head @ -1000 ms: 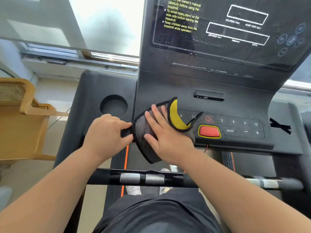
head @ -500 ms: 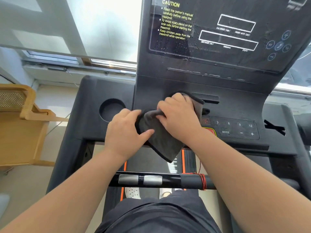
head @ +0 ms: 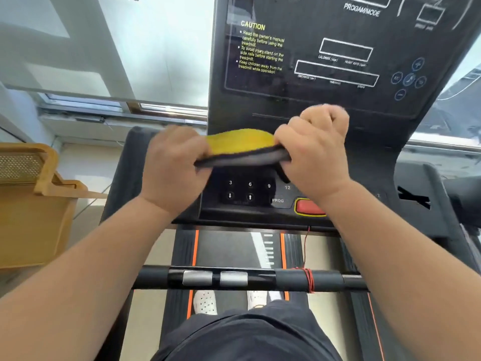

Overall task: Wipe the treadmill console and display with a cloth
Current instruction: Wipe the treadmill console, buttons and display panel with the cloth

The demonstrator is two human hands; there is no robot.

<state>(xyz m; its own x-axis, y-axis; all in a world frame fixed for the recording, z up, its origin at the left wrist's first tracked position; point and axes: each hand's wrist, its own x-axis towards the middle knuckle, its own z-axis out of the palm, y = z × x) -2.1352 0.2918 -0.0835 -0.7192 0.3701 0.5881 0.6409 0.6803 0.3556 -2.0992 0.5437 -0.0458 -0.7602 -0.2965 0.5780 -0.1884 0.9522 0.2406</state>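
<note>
A cloth [head: 240,147], yellow on one face and grey on the other with a dark edge, is stretched flat between both hands in the air just above the console. My left hand [head: 173,168] grips its left end and my right hand [head: 315,149] grips its right end. Below the cloth lies the black console button panel [head: 250,190] with numbers, arrows and PROG. A red stop button [head: 308,207] sits partly under my right wrist. The dark display [head: 335,56] with yellow CAUTION text rises behind the hands.
A black handlebar [head: 234,278] with silver sensor pads and a red cord wound on it crosses in front of me. A yellow wooden chair [head: 33,201] stands at the left. Windows run behind the treadmill. My white shoes [head: 205,302] stand on the belt.
Both hands have lifted the cloth off the button panel and pulled it out flat between them, yellow face now showing on top. The view has tilted up toward the display.
</note>
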